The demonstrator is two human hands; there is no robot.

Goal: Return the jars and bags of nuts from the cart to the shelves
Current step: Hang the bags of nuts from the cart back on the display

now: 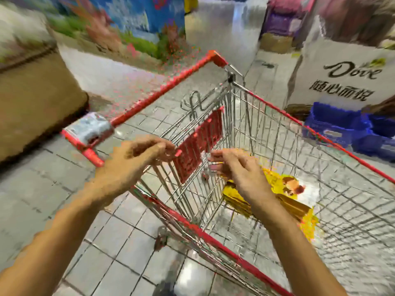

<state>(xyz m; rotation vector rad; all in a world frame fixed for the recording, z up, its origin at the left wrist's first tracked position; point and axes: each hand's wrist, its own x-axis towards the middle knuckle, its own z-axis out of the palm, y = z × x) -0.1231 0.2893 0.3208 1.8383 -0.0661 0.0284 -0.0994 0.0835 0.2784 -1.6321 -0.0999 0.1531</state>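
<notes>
The whole frame is blurred by motion. A wire shopping cart (267,107) with red trim stands in front of me. A yellow bag of nuts (286,189) lies inside it, partly hidden by my right hand (237,167). That hand's curled fingers show yellow between them and seem to grip the bag's near edge. My left hand (143,154) is at the red child-seat flap (198,146), its curled fingers pinching the flap's top corner. No jars are visible in the cart.
The cart's red handle (162,88) runs up to the right from a grey coin-lock box (89,129). A white Dove display (346,73) and blue crates (350,129) stand to the right. A brown stand (36,99) and a colourful display (132,24) stand to the left on a grey tiled floor (42,178).
</notes>
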